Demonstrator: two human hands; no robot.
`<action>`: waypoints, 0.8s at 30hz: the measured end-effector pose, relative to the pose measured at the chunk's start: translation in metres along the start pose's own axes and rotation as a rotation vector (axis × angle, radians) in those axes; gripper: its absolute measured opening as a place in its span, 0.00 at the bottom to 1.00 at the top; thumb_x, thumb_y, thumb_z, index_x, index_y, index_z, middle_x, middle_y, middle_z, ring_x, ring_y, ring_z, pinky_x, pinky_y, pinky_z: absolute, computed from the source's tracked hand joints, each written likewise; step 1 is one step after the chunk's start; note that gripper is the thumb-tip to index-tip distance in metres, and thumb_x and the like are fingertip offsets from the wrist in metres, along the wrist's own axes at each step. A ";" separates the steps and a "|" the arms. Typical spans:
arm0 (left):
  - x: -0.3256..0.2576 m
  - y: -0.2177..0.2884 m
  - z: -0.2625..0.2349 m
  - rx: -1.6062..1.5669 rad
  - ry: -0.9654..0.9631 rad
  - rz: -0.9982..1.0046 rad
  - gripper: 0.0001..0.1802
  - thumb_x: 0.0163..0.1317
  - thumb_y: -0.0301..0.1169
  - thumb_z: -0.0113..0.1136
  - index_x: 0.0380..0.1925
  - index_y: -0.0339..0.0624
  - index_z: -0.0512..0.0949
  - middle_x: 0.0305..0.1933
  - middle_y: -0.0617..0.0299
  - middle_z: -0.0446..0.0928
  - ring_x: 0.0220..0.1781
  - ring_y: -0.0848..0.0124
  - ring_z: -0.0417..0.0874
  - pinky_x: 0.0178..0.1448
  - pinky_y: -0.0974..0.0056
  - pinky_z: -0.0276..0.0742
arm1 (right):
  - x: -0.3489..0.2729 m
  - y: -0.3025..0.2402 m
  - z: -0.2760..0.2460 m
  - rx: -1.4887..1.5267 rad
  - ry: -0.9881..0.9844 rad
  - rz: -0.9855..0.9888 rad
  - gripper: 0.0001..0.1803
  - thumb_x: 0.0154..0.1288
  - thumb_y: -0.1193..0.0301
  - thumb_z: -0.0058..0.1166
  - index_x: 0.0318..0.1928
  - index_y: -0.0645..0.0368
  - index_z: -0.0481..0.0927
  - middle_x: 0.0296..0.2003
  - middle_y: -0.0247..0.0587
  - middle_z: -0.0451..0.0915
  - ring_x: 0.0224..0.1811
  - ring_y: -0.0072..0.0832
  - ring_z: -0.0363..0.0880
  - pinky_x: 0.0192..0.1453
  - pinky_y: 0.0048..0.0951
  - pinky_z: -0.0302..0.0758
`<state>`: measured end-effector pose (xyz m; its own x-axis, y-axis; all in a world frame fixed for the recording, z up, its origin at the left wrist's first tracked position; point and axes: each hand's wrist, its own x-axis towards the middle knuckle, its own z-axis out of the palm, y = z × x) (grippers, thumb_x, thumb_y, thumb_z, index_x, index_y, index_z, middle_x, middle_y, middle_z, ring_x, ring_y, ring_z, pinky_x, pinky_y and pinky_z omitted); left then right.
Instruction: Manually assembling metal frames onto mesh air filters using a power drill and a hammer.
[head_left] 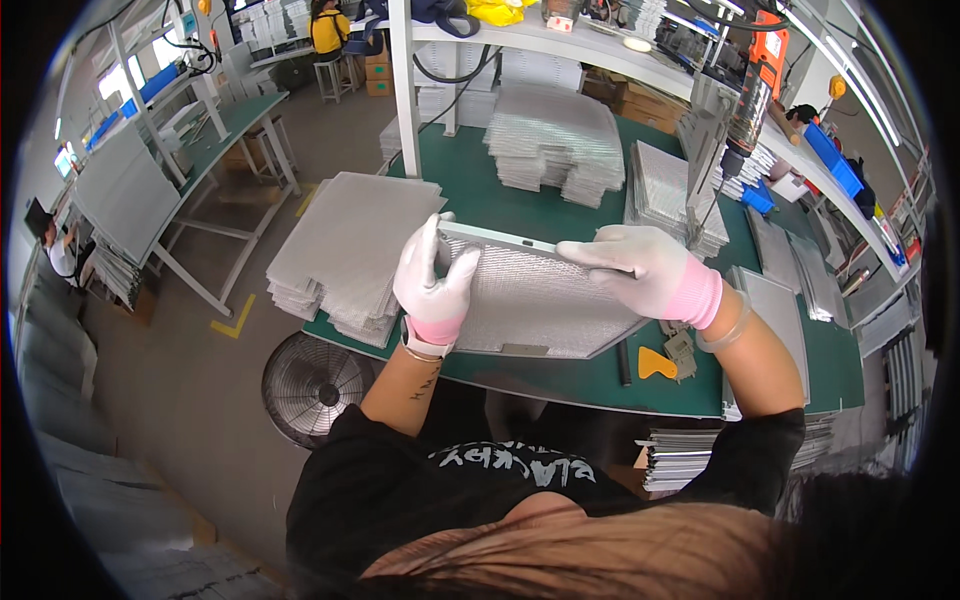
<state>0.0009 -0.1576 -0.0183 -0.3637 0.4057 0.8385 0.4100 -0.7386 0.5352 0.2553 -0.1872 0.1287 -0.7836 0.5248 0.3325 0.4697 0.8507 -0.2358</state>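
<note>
In white gloves with pink cuffs, both my hands are at a silvery mesh filter panel (545, 300) tilted over the green bench. A pale metal frame strip (500, 236) runs along its far edge, with a small dark slot in it. My left hand (435, 275) is closed around the panel's far left corner, thumb on the near face. At the strip's right end, my right hand (645, 270) has its fingers pressed together on the edge. Below the panel's right side lie a yellow scraper (656, 363), a dark rod (624, 362) and a grey metal piece (681, 354).
Mesh sheets are stacked at the left (350, 240), at the back (555, 135) and at the right (675, 195) of the green bench (455, 372). An orange power screwdriver (757, 90) hangs at the upper right. A round floor fan (318, 388) stands by the bench's left corner.
</note>
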 end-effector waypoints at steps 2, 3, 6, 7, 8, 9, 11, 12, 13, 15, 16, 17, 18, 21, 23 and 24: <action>0.005 -0.003 -0.002 0.204 -0.031 0.180 0.23 0.61 0.27 0.66 0.56 0.33 0.77 0.46 0.53 0.83 0.39 0.64 0.83 0.44 0.64 0.79 | 0.001 0.000 0.000 0.003 0.002 -0.007 0.27 0.57 0.81 0.57 0.60 0.54 0.80 0.28 0.46 0.73 0.33 0.45 0.76 0.38 0.40 0.75; 0.005 -0.003 -0.003 0.208 -0.030 0.181 0.23 0.61 0.27 0.66 0.56 0.33 0.77 0.46 0.53 0.83 0.39 0.64 0.83 0.44 0.64 0.79 | 0.001 0.000 0.000 0.004 0.006 -0.008 0.27 0.57 0.81 0.57 0.60 0.54 0.79 0.28 0.46 0.73 0.32 0.45 0.76 0.38 0.40 0.75; 0.007 -0.002 -0.003 0.201 -0.036 0.171 0.20 0.64 0.25 0.60 0.56 0.31 0.77 0.44 0.51 0.83 0.41 0.59 0.84 0.47 0.60 0.79 | 0.001 0.006 0.003 -0.014 0.059 -0.080 0.30 0.55 0.83 0.59 0.61 0.55 0.79 0.25 0.45 0.71 0.27 0.42 0.73 0.33 0.39 0.71; 0.008 -0.001 -0.003 0.198 -0.042 0.158 0.19 0.64 0.25 0.60 0.55 0.31 0.78 0.44 0.51 0.83 0.42 0.59 0.84 0.47 0.60 0.79 | 0.001 0.006 0.003 -0.013 0.059 -0.081 0.30 0.55 0.83 0.59 0.61 0.55 0.79 0.25 0.45 0.71 0.27 0.42 0.73 0.33 0.39 0.71; 0.009 -0.001 -0.002 0.194 -0.048 0.146 0.18 0.63 0.25 0.61 0.54 0.31 0.79 0.43 0.50 0.83 0.42 0.59 0.84 0.47 0.60 0.79 | 0.002 0.006 0.002 -0.023 0.059 -0.079 0.30 0.55 0.83 0.59 0.61 0.54 0.79 0.25 0.45 0.71 0.27 0.42 0.74 0.33 0.39 0.71; 0.009 -0.003 -0.001 0.193 -0.048 0.145 0.18 0.63 0.25 0.61 0.54 0.31 0.79 0.43 0.50 0.83 0.42 0.59 0.84 0.47 0.60 0.79 | 0.002 0.005 0.002 -0.035 0.059 -0.078 0.30 0.55 0.83 0.59 0.61 0.54 0.79 0.25 0.45 0.71 0.27 0.42 0.74 0.33 0.39 0.71; 0.006 -0.010 0.002 0.080 -0.008 0.108 0.17 0.63 0.25 0.62 0.53 0.32 0.80 0.40 0.51 0.82 0.39 0.63 0.83 0.45 0.63 0.78 | 0.003 0.004 0.003 -0.019 0.055 -0.079 0.30 0.55 0.83 0.59 0.61 0.55 0.79 0.25 0.45 0.71 0.27 0.42 0.74 0.33 0.39 0.71; 0.007 -0.012 0.000 0.076 -0.009 0.108 0.17 0.63 0.25 0.62 0.53 0.32 0.80 0.40 0.51 0.82 0.39 0.63 0.83 0.45 0.63 0.78 | 0.003 0.004 0.003 -0.002 0.053 -0.082 0.29 0.56 0.83 0.59 0.61 0.55 0.79 0.25 0.45 0.71 0.27 0.42 0.74 0.33 0.39 0.71; 0.008 -0.014 -0.003 0.047 -0.040 0.087 0.18 0.62 0.24 0.62 0.54 0.33 0.80 0.40 0.52 0.81 0.37 0.65 0.81 0.44 0.65 0.78 | 0.004 0.003 0.002 -0.003 0.053 -0.080 0.29 0.56 0.83 0.59 0.61 0.55 0.79 0.25 0.45 0.71 0.27 0.42 0.74 0.33 0.39 0.71; 0.007 -0.019 -0.003 0.016 -0.072 0.066 0.19 0.62 0.23 0.63 0.55 0.34 0.79 0.40 0.53 0.81 0.36 0.67 0.80 0.42 0.66 0.77 | 0.004 0.001 0.002 -0.010 0.021 -0.010 0.27 0.57 0.80 0.57 0.60 0.54 0.80 0.29 0.47 0.75 0.33 0.45 0.77 0.38 0.40 0.75; 0.006 -0.020 -0.001 -0.129 -0.038 -0.005 0.20 0.61 0.22 0.63 0.55 0.35 0.79 0.41 0.55 0.80 0.36 0.69 0.79 0.41 0.67 0.76 | 0.004 0.001 0.001 -0.009 0.020 -0.008 0.27 0.57 0.80 0.57 0.60 0.54 0.80 0.29 0.47 0.75 0.33 0.45 0.77 0.38 0.40 0.75; 0.006 -0.020 0.001 -0.274 -0.004 -0.077 0.21 0.61 0.21 0.63 0.56 0.35 0.79 0.42 0.56 0.79 0.36 0.70 0.78 0.40 0.68 0.75 | 0.005 0.001 0.001 -0.011 0.012 -0.016 0.27 0.57 0.80 0.57 0.60 0.54 0.80 0.29 0.47 0.75 0.33 0.45 0.77 0.39 0.40 0.76; 0.009 -0.022 -0.007 -0.167 -0.079 0.051 0.19 0.60 0.20 0.63 0.53 0.35 0.79 0.46 0.56 0.79 0.40 0.69 0.79 0.44 0.66 0.76 | 0.006 0.002 0.001 -0.011 0.005 -0.025 0.27 0.57 0.80 0.57 0.59 0.54 0.79 0.30 0.47 0.76 0.33 0.45 0.78 0.39 0.40 0.76; 0.013 -0.024 -0.002 -0.162 -0.081 0.162 0.17 0.60 0.18 0.60 0.51 0.35 0.78 0.46 0.55 0.79 0.44 0.67 0.81 0.49 0.65 0.77 | 0.000 0.002 0.002 -0.017 0.003 -0.014 0.27 0.57 0.80 0.57 0.60 0.55 0.79 0.31 0.48 0.76 0.34 0.45 0.78 0.40 0.40 0.77; 0.014 -0.022 -0.001 -0.234 -0.112 0.121 0.17 0.60 0.19 0.60 0.51 0.36 0.77 0.46 0.54 0.79 0.46 0.65 0.81 0.52 0.64 0.77 | -0.001 -0.001 0.000 -0.031 -0.020 0.021 0.26 0.56 0.79 0.58 0.59 0.54 0.80 0.31 0.46 0.77 0.34 0.45 0.78 0.40 0.40 0.77; 0.014 -0.021 0.001 -0.306 -0.139 0.077 0.17 0.60 0.19 0.59 0.51 0.36 0.77 0.47 0.53 0.79 0.47 0.63 0.82 0.54 0.62 0.77 | -0.002 -0.002 -0.002 -0.046 -0.048 0.056 0.26 0.56 0.78 0.59 0.58 0.54 0.80 0.31 0.45 0.78 0.34 0.46 0.79 0.40 0.41 0.76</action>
<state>-0.0117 -0.1362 -0.0179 -0.2151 0.3968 0.8924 0.1542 -0.8885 0.4322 0.2568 -0.1904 0.1304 -0.7735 0.5708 0.2756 0.5308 0.8210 -0.2105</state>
